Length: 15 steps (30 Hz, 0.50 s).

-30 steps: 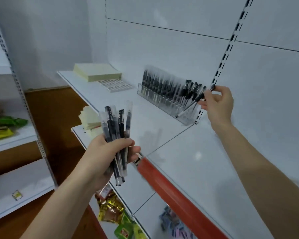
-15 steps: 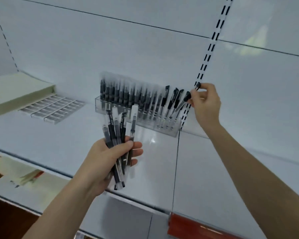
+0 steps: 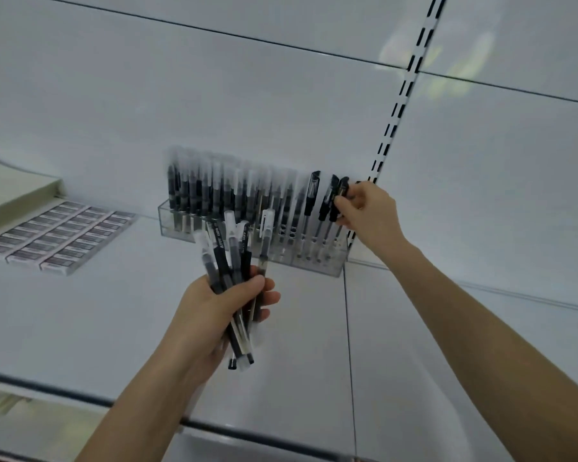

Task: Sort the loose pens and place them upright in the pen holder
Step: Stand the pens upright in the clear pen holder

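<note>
Head view, looking down on a white shelf (image 3: 114, 311). A bundle of pens (image 3: 231, 258) is gripped in the left hand (image 3: 221, 308), with the fingers curled round the barrels and the caps fanned upward, just in front of the clear holder (image 3: 314, 266). A black-capped pen (image 3: 342, 188) at the holder's right end is pinched by the right hand (image 3: 367, 211); it is slightly tilted and its lower part reaches into the holder. Standing pens (image 3: 214, 191) fill the holder against the far wall. Small boxes (image 3: 57, 238) and a pad stack (image 3: 10, 191) are seen at far left.
</note>
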Available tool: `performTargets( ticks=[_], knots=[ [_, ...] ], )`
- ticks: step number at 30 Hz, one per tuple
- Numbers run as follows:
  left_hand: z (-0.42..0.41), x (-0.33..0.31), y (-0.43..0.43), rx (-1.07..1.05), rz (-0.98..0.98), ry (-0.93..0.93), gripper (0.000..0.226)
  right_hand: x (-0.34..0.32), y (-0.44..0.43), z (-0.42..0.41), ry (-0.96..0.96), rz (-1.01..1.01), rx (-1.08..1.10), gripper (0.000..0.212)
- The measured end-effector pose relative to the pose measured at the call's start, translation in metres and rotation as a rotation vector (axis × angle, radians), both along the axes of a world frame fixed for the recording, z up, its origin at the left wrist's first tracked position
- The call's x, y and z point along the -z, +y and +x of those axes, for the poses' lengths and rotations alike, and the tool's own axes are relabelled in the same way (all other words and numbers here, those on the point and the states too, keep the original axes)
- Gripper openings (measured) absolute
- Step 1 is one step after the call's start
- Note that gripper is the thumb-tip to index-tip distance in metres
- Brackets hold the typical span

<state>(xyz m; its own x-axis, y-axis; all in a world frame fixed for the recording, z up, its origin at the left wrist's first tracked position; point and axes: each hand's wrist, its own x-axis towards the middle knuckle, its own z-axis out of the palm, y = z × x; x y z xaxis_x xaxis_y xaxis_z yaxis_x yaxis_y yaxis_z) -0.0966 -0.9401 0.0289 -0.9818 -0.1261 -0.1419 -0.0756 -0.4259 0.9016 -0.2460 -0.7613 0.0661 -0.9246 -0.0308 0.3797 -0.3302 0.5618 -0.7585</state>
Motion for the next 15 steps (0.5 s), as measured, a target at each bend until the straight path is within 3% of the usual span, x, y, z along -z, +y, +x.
performTargets(
  ticks=[3,5,10,15],
  knots=[
    [-0.003,0.001,-0.004,0.010,-0.013,0.019,0.009,0.000,0.006,0.016,0.078,-0.002,0.078,0.015],
    [-0.005,0.001,-0.005,0.026,-0.017,0.029,0.010,-0.003,0.005,0.034,0.068,-0.157,0.051,0.009],
    [-0.012,-0.003,-0.001,0.111,-0.063,0.056,0.011,-0.011,-0.020,0.066,-0.264,-0.293,-0.227,0.014],
    [-0.022,-0.004,-0.016,0.198,-0.157,0.107,0.012,-0.011,-0.044,0.069,-0.322,-0.407,-0.231,0.006]
  ],
)
